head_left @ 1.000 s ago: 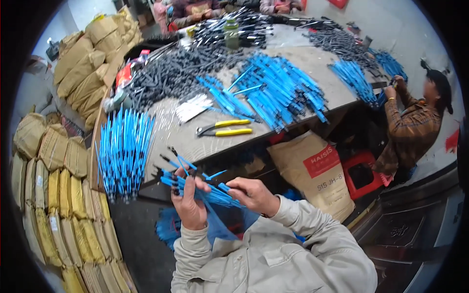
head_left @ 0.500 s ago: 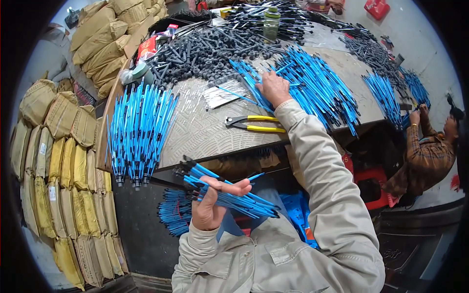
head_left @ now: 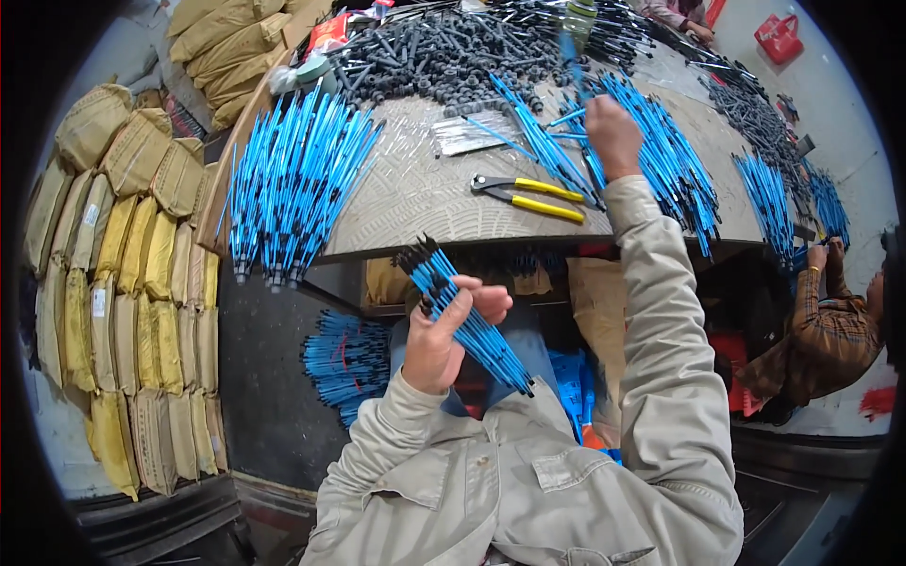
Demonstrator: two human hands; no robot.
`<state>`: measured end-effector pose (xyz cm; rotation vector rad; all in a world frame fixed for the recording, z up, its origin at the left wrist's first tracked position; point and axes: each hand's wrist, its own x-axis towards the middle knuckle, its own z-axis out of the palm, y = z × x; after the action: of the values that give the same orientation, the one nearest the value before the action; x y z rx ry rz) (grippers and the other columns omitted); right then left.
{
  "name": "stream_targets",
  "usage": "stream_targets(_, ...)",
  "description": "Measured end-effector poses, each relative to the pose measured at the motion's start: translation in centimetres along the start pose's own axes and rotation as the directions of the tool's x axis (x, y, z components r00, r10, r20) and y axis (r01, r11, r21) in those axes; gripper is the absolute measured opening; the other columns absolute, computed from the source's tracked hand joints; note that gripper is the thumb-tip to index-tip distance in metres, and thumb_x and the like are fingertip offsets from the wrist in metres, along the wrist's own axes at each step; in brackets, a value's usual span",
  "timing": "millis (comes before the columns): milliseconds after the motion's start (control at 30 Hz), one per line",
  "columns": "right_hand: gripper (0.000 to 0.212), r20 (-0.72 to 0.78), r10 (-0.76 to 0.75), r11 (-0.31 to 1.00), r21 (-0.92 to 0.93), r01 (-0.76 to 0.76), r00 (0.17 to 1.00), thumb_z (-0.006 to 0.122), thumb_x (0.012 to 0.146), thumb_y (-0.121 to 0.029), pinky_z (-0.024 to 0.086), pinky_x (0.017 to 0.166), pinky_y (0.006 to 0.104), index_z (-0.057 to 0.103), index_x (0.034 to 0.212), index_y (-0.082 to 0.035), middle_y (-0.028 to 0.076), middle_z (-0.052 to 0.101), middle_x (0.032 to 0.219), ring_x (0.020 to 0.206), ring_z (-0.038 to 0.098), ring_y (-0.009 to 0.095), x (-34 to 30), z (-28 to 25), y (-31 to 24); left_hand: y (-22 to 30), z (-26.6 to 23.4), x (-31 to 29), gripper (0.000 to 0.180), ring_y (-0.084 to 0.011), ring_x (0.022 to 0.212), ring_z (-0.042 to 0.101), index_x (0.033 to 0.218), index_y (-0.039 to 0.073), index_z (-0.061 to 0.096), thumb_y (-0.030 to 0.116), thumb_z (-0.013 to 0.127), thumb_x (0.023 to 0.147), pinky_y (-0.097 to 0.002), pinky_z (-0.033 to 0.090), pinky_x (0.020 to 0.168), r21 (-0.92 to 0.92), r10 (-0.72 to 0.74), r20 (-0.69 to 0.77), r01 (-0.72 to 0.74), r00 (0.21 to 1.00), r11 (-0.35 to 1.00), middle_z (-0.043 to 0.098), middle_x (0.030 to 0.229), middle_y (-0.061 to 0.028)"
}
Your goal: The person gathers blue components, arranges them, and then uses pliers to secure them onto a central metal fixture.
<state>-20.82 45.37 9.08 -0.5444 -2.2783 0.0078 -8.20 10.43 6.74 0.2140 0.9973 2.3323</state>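
Head view: cluttered worktable (head_left: 415, 203), stacked sacks (head_left: 123, 283).

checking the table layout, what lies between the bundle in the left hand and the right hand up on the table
In the head view, yellow-handled pliers lie on the table between the bundle in the left hand and the right hand.

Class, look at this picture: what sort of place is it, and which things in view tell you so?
Probably a small workshop for hand assembly. A worktable is heaped with blue rods and dark grey parts, stuffed sacks are stacked along the wall, and the left hand holds a bundle of blue rods while the right hand reaches into another pile.
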Motion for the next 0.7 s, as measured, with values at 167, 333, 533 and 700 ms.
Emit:
stream_targets(167,0.017,-0.203,0.167,0.812,0.584,-0.018,0.965,0.052,0.093,-0.018,0.045,0.048,0.0293,0.06,0.088,-0.004,0.01,0.06,0.064,0.055,0.062,0.019,-4.2,-8.7,-0.3,0.7,0.1,0.4,0.022,-0.0254,0.093,0.064,0.107,0.004,0.056,0.02,0.054,0.093,-0.0364,0.052,0.08,0.075,0.047,-0.04,-0.044,0.998,0.996,0.064,0.106,-0.0177)
stream_targets(333,0.015,0.076,-0.135,0.605,0.796,0.021,0.988,0.046,0.096,-0.011,0.044,0.052,0.0226,0.052,0.089,0.001,0.006,0.054,0.074,0.059,0.057,0.01,-14.2,-15.5,-3.3,1.3,-0.7,1.8,0.023,-0.0243,0.092,0.064,0.107,0.002,0.056,0.021,0.054,0.093,-0.0337,0.052,0.079,0.147,0.128,-0.058,-0.118,0.99,0.982,0.064,0.104,-0.0178)
stream_targets(533,0.014,0.091,-0.124,0.584,0.812,-0.001,0.988,0.046,0.096,-0.011,0.042,0.051,0.0226,0.051,0.09,0.001,0.006,0.05,0.072,0.058,0.055,0.011,-18.5,-16.4,-4.2,2.3,-0.8,1.5,0.023,-0.0222,0.08,0.066,0.103,0.001,0.058,0.021,0.055,0.092,-0.0312,0.053,0.069,0.257,0.264,-0.162,-0.218,0.951,0.941,0.067,0.094,-0.0169)
stream_targets(700,0.016,-0.102,-0.113,0.606,0.781,0.15,0.988,0.047,0.095,-0.014,0.041,0.05,0.0227,0.052,0.091,0.001,0.006,0.048,0.072,0.056,0.052,0.011,-18.8,-16.0,-4.5,3.2,-0.8,0.7,0.023,-0.0198,0.072,0.066,0.1,0.0,0.06,0.021,0.055,0.092,-0.0289,0.054,0.065,0.425,0.238,-0.087,-0.18,0.967,0.887,0.068,0.083,-0.0131)
